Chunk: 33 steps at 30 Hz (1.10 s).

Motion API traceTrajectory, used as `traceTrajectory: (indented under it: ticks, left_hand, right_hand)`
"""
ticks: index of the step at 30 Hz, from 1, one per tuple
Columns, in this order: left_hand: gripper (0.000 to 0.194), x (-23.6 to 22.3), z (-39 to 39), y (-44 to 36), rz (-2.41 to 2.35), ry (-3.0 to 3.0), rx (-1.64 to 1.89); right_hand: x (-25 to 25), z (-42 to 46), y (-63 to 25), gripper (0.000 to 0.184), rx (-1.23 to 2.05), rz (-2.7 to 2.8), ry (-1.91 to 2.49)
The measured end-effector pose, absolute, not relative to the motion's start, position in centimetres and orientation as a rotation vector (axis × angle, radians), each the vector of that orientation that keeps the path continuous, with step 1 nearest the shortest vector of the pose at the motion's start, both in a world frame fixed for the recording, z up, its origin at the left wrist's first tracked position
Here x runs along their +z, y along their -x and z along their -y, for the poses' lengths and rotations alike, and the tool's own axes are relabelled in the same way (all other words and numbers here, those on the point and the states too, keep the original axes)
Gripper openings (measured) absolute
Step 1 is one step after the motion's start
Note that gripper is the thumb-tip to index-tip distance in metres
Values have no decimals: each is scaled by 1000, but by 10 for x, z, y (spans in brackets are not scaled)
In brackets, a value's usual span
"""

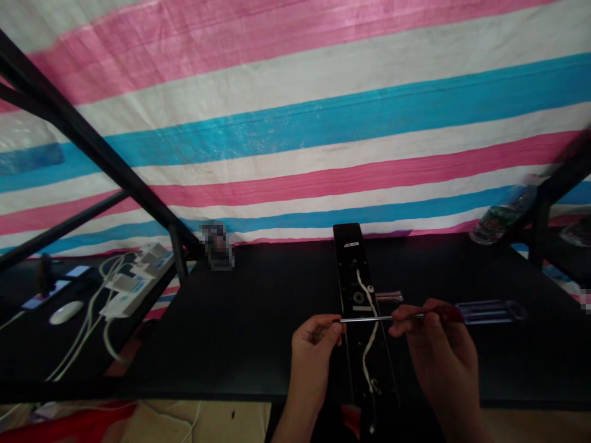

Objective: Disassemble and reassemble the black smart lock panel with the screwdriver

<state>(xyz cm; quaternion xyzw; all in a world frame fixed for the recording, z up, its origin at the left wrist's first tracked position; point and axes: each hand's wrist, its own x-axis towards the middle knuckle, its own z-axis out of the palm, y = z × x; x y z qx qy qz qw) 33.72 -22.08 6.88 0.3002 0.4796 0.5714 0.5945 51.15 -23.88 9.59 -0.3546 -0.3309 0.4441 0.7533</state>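
Note:
A screwdriver [364, 319] lies level across the view, its metal shaft pointing left and its clear, dark red handle to the right. My right hand [446, 351] is closed around the handle's front end and the shaft. At the tip, the thumb and fingers of my left hand [310, 347] are pinched together; whether a small part sits there too is hidden. Beneath the shaft is a long, narrow black panel [349, 258], upright in the view. A white cable [368, 351] runs along it, with a round metal piece [359, 298] beside the cable.
Just right of the panel lies a short clear, reddish rod-like object [390, 296] on the black table [258, 326]. A plastic bottle [503, 212] leans at the back right. Left are a power strip [133, 292] with white cables and a white mouse [67, 312]. A striped sheet [295, 129] hangs behind.

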Motion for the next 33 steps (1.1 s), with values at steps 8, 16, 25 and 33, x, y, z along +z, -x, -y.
traceTrajectory:
  ticks: [8, 16, 25, 33]
  left_hand:
    - [39, 68, 229, -329, -1053, -418, 1438]
    - [41, 70, 232, -332, -1049, -394, 1461]
    - [42, 65, 235, -332, -1004, -384, 1401]
    - [44, 82, 239, -336, -971, -240, 1404]
  right_hand:
    - [95, 245, -502, 11, 925, 716, 808]
    - [95, 250, -496, 10, 933, 730, 807]
    - [95, 259, -501, 6, 885, 867, 805]
    - [109, 265, -500, 6, 862, 855, 803]
